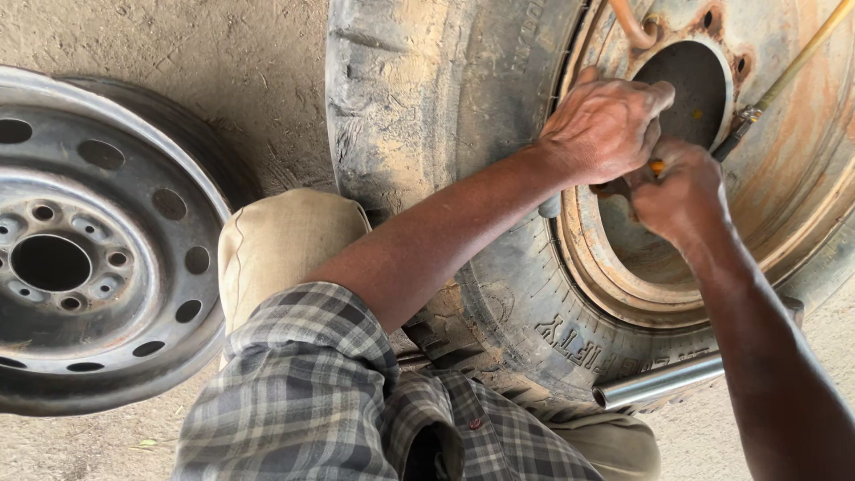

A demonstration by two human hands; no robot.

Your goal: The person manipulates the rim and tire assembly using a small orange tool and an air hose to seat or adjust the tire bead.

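Both hands meet at the rusty rim [784,178] of a big worn tyre [427,116] lying on the dirt floor [249,53]: the left hand [606,125] is curled shut over something small at the rim's inner edge, and the right hand [679,191], touching it at its 4 o'clock, is closed around an orange-handled tool [656,167]. A yellowish hose [793,67] runs off toward 1 o'clock from the hands, a metal pipe [659,383] lies at the tyre's 6 o'clock edge, and a bare grey steel wheel [98,249] rests well apart at 9 o'clock.
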